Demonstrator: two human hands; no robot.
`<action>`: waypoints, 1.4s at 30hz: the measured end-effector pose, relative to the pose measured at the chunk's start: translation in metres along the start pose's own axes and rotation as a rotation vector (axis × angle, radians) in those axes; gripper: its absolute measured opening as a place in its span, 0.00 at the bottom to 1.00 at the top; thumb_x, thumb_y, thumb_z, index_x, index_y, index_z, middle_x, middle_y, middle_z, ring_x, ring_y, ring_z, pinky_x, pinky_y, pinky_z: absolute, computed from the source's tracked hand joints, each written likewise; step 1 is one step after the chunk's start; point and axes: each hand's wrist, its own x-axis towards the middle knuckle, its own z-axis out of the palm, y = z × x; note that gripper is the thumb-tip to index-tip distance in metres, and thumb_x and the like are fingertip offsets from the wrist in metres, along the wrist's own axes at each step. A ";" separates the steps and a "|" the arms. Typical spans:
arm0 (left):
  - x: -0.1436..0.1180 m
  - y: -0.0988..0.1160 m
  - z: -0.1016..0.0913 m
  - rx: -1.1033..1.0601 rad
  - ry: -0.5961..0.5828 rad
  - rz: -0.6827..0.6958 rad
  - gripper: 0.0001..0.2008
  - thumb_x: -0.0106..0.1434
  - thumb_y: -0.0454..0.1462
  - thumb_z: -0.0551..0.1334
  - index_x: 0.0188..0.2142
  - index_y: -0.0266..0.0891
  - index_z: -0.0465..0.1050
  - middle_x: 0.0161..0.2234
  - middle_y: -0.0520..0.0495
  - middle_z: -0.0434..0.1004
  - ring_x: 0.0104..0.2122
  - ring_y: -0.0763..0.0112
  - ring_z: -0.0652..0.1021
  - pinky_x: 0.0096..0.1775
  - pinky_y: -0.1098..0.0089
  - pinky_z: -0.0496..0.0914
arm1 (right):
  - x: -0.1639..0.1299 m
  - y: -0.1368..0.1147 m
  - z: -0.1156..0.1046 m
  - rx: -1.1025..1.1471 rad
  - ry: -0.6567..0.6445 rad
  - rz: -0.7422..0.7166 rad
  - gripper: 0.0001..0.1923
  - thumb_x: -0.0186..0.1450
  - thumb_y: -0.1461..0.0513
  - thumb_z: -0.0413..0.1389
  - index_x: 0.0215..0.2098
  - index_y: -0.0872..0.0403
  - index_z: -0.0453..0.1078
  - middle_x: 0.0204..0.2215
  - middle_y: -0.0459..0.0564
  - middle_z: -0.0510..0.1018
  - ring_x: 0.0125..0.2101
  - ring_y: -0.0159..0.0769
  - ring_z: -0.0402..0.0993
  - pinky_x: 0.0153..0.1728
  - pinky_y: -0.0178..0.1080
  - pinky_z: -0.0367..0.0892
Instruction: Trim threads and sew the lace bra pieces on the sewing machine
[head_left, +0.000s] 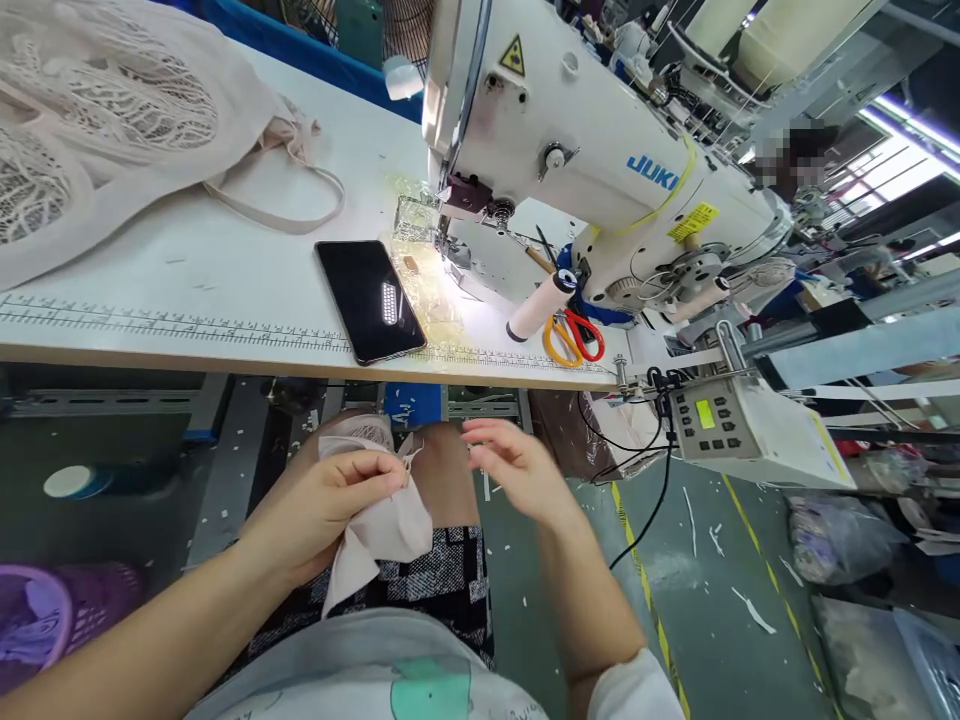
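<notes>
My left hand [330, 505] pinches a small piece of pale pink fabric [379, 530] over my lap, below the table edge. A bit of mesh shows at the top of that piece. My right hand [517, 465] hovers just to the right of it with fingers spread and nothing in it. Both hands are below the white sewing table [225, 270], in front of the white Juki sewing machine [600, 150].
A black phone [369, 298] lies near the table's front edge. A heap of pink mesh bags [97, 120] covers the far left. Orange and red scissors [574, 335] and a thread spool [538, 305] sit beside the machine. A control box [739, 425] hangs at right. A purple basket [52, 615] stands on the floor.
</notes>
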 end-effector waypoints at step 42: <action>-0.046 -0.015 -0.017 0.424 -0.081 0.035 0.08 0.39 0.35 0.66 0.15 0.31 0.70 0.18 0.49 0.66 0.21 0.81 0.66 0.24 0.83 0.61 | -0.076 0.033 0.036 -0.137 -0.645 -0.244 0.34 0.58 0.37 0.35 0.38 0.58 0.60 0.23 0.47 0.64 0.22 0.28 0.58 0.23 0.31 0.58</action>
